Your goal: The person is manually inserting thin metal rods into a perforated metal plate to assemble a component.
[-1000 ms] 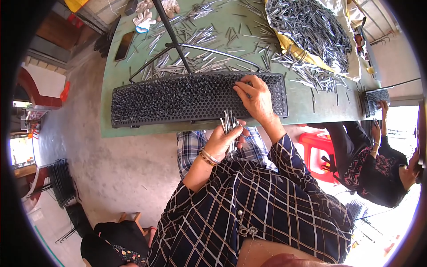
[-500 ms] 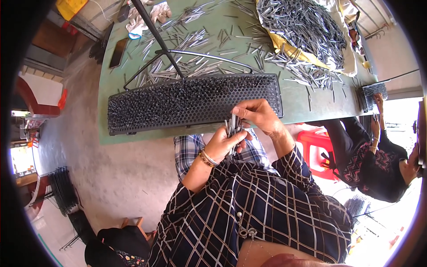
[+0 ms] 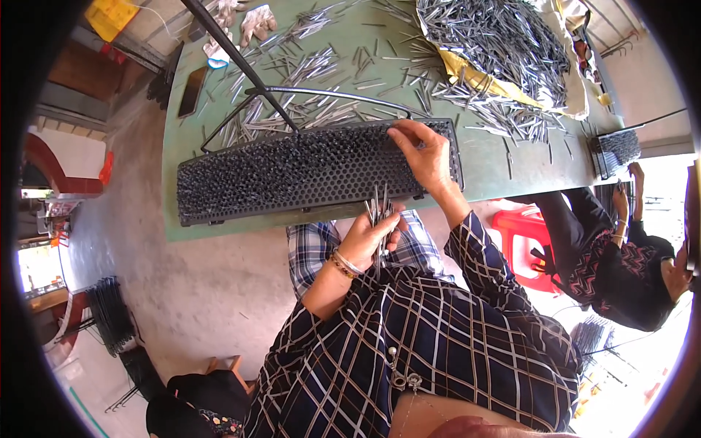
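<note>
My left hand (image 3: 359, 242) is closed around a bunch of thin grey metal-like sticks (image 3: 378, 212), which point up in front of my lap. At the table's near edge lies a long black panel full of small holes (image 3: 365, 175). Dark stick ends fill the panel's left part and upper edge densely, while bare holes show in its lower right part. Over the panel's right end, my right hand (image 3: 427, 157) has thumb and forefinger pinched close to the upper rows. Whatever is between those fingertips is too small to make out.
A black rod (image 3: 241, 62) and curved frame rise behind the panel on the green table (image 3: 504, 175). Loose sticks lie scattered there, with a heaped sack (image 3: 496, 44), a phone (image 3: 191, 92) and gloves (image 3: 257, 23). At right, another person (image 3: 628, 270) handles a similar panel near a red stool (image 3: 522, 237).
My right hand has moved up and right, from the bunch in my left hand to the panel's upper right rows. My left hand stays nearly in place with the sticks.
</note>
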Action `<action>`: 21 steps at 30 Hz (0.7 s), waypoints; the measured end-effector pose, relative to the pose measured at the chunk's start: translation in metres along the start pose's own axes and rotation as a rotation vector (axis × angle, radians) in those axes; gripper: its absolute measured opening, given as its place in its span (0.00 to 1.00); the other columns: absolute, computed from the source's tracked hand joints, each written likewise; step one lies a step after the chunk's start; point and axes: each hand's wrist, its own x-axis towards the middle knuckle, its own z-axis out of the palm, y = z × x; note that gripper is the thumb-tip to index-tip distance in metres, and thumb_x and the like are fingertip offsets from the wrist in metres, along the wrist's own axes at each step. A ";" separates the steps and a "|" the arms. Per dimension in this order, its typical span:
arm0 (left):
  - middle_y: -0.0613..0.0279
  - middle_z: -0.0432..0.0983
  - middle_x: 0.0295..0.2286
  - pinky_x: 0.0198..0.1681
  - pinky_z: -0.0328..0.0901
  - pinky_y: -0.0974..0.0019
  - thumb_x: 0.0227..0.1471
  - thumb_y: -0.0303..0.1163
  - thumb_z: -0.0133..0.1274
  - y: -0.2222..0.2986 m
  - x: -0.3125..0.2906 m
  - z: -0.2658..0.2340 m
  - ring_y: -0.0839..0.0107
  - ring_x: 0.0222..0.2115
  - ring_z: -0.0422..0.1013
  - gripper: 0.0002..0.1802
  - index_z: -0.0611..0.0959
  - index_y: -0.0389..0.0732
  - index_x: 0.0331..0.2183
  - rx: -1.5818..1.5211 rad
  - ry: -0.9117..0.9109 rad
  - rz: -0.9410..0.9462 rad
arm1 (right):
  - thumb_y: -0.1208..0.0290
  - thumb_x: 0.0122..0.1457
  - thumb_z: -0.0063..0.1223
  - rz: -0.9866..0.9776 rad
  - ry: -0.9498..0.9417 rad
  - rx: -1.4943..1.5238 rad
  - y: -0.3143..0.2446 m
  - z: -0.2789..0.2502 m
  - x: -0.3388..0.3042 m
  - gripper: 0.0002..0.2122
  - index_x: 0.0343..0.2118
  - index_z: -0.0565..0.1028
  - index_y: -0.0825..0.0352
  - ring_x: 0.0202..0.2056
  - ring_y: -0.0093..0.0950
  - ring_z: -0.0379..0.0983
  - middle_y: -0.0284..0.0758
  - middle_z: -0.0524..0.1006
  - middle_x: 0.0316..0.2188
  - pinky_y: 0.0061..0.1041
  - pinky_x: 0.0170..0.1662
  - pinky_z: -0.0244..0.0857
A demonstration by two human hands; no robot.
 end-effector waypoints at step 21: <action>0.65 0.68 0.26 0.20 0.57 0.78 0.56 0.31 0.48 -0.006 -0.020 -0.015 0.81 0.20 0.61 0.14 0.71 0.39 0.44 -0.050 0.038 0.019 | 0.75 0.46 0.60 -0.216 -0.026 -0.204 -0.005 0.008 -0.002 0.06 0.29 0.78 0.68 0.35 0.35 0.72 0.36 0.75 0.31 0.29 0.39 0.66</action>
